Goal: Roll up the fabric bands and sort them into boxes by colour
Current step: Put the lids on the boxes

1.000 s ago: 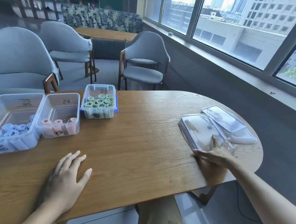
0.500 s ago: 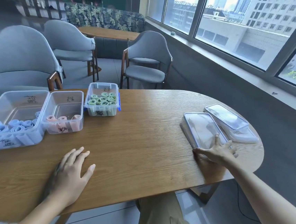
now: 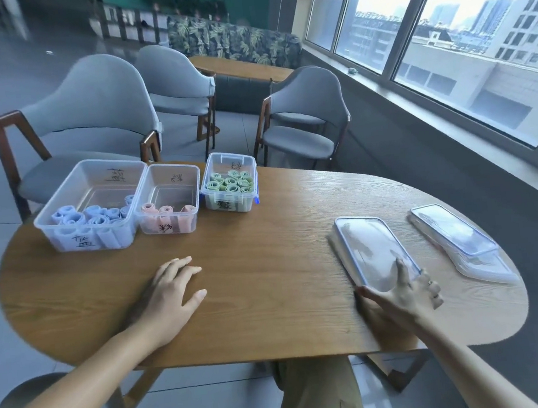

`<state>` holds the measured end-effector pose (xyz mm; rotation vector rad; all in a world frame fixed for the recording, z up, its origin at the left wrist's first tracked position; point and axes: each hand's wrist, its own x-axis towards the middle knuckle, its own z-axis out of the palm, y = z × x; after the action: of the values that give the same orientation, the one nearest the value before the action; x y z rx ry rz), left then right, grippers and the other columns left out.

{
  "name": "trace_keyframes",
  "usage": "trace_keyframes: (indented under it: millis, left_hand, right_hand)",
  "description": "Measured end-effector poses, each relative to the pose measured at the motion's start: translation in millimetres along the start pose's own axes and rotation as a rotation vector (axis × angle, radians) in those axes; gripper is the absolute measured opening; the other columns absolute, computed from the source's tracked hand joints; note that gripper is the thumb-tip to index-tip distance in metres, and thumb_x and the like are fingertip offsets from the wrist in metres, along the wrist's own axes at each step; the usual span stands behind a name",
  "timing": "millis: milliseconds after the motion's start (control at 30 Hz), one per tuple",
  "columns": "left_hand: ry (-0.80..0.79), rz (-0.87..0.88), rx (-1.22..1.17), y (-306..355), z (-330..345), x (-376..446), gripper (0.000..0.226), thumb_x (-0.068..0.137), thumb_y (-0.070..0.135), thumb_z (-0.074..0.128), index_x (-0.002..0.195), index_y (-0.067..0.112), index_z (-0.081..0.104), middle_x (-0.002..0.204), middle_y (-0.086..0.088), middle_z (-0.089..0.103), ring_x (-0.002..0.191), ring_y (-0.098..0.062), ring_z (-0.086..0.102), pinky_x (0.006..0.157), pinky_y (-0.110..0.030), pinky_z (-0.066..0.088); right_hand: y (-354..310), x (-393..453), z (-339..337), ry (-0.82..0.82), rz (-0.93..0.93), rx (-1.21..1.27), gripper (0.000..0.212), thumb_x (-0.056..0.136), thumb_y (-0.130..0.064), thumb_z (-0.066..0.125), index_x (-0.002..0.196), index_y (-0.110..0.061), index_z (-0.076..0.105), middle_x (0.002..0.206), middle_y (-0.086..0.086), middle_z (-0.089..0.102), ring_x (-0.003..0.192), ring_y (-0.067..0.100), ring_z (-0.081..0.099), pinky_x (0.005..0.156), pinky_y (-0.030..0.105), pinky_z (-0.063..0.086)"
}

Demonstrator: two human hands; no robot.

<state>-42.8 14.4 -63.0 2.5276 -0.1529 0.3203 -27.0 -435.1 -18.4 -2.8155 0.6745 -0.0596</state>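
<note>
Rolled bands (image 3: 230, 184) sit sorted in three boxes (image 3: 168, 200) at the table's far-left edge. My left hand (image 3: 168, 299) rests flat; my right hand (image 3: 404, 292), fingers spread, touches a lid (image 3: 369, 250), apparently ungripped. Next: lidding.

I counted three clear boxes (image 3: 168, 198) at the upper left of the frame, three lids (image 3: 369, 248) at the right, three grey chairs (image 3: 97, 105) behind, and my two hands (image 3: 168, 299).

Bare forearms, khaki trousers (image 3: 315, 393), a ring (image 3: 429, 282) on the right hand (image 3: 404, 296).
</note>
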Motion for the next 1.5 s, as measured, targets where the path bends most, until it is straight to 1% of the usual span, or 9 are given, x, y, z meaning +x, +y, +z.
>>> trace_keyframes:
  millis: [133, 267, 400, 600, 767, 1033, 1100, 1233, 1500]
  left_hand:
    - [0.094, 0.035, 0.153, -22.2, -29.0, 3.6, 0.042, 0.083, 0.022, 0.078, 0.122, 0.017, 0.063, 0.146, -0.008, 0.049, 0.140, -0.030, 0.035, 0.114, -0.051, 0.031]
    - [0.167, -0.001, 0.330, -39.1, -66.7, 10.1, 0.056, 0.083, 0.026, 0.076, 0.135, 0.017, 0.055, 0.153, -0.010, 0.039, 0.144, -0.034, 0.029, 0.114, -0.056, 0.031]
    - [0.223, -0.087, 0.414, -58.3, -96.5, 15.5, 0.066, 0.086, 0.027, 0.073, 0.144, 0.010, 0.046, 0.154, -0.016, 0.038, 0.144, -0.036, 0.030, 0.114, -0.055, 0.028]
    - [0.240, -0.172, 0.474, -80.4, -118.7, 18.8, 0.059, 0.089, 0.033, 0.070, 0.139, 0.007, 0.052, 0.144, -0.020, 0.050, 0.135, -0.037, 0.043, 0.110, -0.054, 0.031]
    - [0.216, -0.173, 0.473, -85.1, -126.1, 19.6, 0.052, 0.094, 0.040, 0.060, 0.136, 0.010, 0.055, 0.139, -0.014, 0.054, 0.131, -0.036, 0.047, 0.111, -0.051, 0.030]
    - [0.183, -0.169, 0.451, -78.8, -135.5, 15.2, 0.044, 0.094, 0.041, 0.062, 0.124, 0.008, 0.064, 0.124, -0.013, 0.060, 0.116, -0.038, 0.054, 0.102, -0.052, 0.037]
    - [0.191, -0.151, 0.454, -75.1, -134.5, 7.9, 0.047, 0.096, 0.046, 0.055, 0.124, 0.009, 0.064, 0.121, -0.012, 0.062, 0.115, -0.036, 0.055, 0.102, -0.050, 0.035]
    - [0.171, -0.127, 0.441, -65.7, -133.4, -11.4, 0.064, 0.091, 0.058, 0.033, 0.124, 0.014, 0.065, 0.115, -0.006, 0.063, 0.112, -0.031, 0.056, 0.104, -0.046, 0.030]
    - [0.140, -0.126, 0.320, -32.4, -133.4, -48.9, 0.064, 0.094, 0.061, 0.028, 0.129, 0.020, 0.061, 0.122, 0.001, 0.063, 0.120, -0.024, 0.054, 0.107, -0.042, 0.033]
  right_hand:
    - [-24.3, -16.3, 5.5, 0.017, -0.076, 0.011, 0.130, 0.040, -0.104, 0.039, 0.150, -0.039, 0.019, 0.151, 0.028, 0.023, 0.137, 0.047, 0.026, 0.113, 0.057, 0.024]
    - [-49.0, -26.8, 10.6, -0.005, -0.123, 0.049, 0.128, 0.045, -0.100, 0.052, 0.153, -0.040, 0.017, 0.157, 0.025, 0.016, 0.140, 0.047, 0.021, 0.114, 0.059, 0.020]
    - [-71.7, -39.6, 9.7, -0.027, -0.155, 0.084, 0.136, 0.037, -0.100, 0.042, 0.155, -0.039, 0.013, 0.158, 0.022, 0.014, 0.142, 0.045, 0.018, 0.114, 0.058, 0.019]
    - [-101.6, -59.6, 7.9, -0.044, -0.227, 0.153, 0.134, 0.038, -0.100, 0.044, 0.155, -0.041, 0.013, 0.160, 0.019, 0.013, 0.144, 0.042, 0.015, 0.115, 0.058, 0.018]
    - [-127.3, -75.8, 4.1, -0.070, -0.294, 0.184, 0.135, 0.038, -0.099, 0.043, 0.156, -0.041, 0.011, 0.163, 0.016, 0.009, 0.146, 0.040, 0.011, 0.117, 0.057, 0.014]
    - [-166.3, -96.7, -2.5, -0.098, -0.400, 0.245, 0.132, 0.041, -0.098, 0.046, 0.155, -0.044, 0.010, 0.162, 0.011, 0.007, 0.147, 0.036, 0.006, 0.118, 0.057, 0.013]
    - [-175.0, -101.6, -1.5, -0.094, -0.424, 0.258, 0.130, 0.042, -0.098, 0.049, 0.154, -0.044, 0.010, 0.162, 0.009, 0.007, 0.148, 0.035, 0.005, 0.118, 0.058, 0.013]
    - [-194.9, -111.0, 0.7, -0.095, -0.475, 0.290, 0.125, 0.044, -0.097, 0.052, 0.152, -0.047, 0.012, 0.162, 0.008, 0.006, 0.148, 0.034, 0.003, 0.118, 0.058, 0.013]
    - [-234.1, -137.5, -2.9, -0.144, -0.558, 0.353, 0.124, 0.044, -0.096, 0.050, 0.152, -0.047, 0.014, 0.162, 0.008, 0.006, 0.149, 0.030, 0.002, 0.119, 0.056, 0.010]
